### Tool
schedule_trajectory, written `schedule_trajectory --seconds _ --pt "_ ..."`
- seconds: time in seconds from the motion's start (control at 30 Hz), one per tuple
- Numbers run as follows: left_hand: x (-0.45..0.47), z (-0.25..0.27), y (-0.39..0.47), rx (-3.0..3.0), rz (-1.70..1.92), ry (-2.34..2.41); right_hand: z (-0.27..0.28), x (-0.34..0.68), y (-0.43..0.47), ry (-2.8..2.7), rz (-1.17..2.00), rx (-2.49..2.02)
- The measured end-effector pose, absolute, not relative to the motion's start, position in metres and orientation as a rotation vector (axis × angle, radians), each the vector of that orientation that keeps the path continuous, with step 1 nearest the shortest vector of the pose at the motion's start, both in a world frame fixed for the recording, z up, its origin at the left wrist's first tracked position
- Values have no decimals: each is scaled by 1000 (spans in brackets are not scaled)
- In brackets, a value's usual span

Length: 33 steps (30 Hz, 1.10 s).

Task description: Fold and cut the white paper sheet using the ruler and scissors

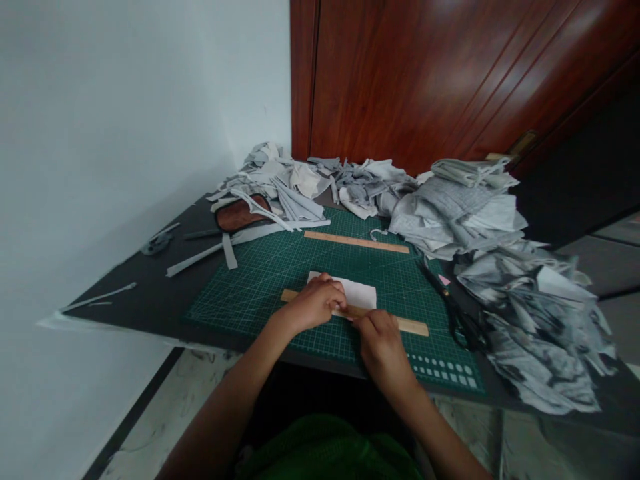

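While the left hand (320, 300) is bent over the near edge of a white piece (361, 293), its fingertips are drawn close together there; whether the edge is pinched or only pressed cannot be told. The right hand (381, 341) is set just beside it, fingers curled and brought narrowly together at a wooden ruler (413, 326) — whether anything is gripped between them is hidden. The white piece is spread mostly beyond the fingertips, and the ruler is laid along its near edge, its two ends left bare on either side of the hands.

Beneath both hands a green cutting mat (260, 280) is spread on a dark table (133, 287). Farther out from the grip, a second ruler (357, 241) is laid across the mat. To the right of the right hand, black scissors (463, 327) are placed near a small pink scrap (444, 280), and beyond them grey and white cloth (460, 207) is heaped. Beyond the left hand and off to its left, a brown pad with dark edging (235, 215) is partly covered by pale strips (263, 212).
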<state>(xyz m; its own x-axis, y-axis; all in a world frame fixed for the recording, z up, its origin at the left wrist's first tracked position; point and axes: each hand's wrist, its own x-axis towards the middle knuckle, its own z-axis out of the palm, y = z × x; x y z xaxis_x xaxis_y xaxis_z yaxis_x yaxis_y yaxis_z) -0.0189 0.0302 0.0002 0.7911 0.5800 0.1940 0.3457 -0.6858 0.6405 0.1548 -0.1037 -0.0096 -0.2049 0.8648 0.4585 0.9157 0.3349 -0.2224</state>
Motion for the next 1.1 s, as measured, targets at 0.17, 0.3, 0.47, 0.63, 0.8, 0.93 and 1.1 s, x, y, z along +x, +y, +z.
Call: schedule_trajectory --seconds 0.17,0.3,0.47,0.63,0.8,0.93,1.1 --pt "-18 4 30 2384 506 669 -10 143 -92 -2121 -151 -1524" --pt "-19 5 30 2413 520 630 -10 133 -86 -2160 -178 -1525" --pt "-20 7 29 2443 532 639 -4 123 -86 -2183 -210 -1579" --pt "-20 6 30 2424 521 633 2 123 -94 -2183 -264 -1682" --pt "-20 1 30 2404 540 653 9 133 -102 -2171 -237 -1763" --pt "-20 -1 31 2382 533 675 12 144 -108 -2175 -232 -1834" --pt "-20 -2 31 2363 545 677 10 157 -114 -2173 -251 -1892"
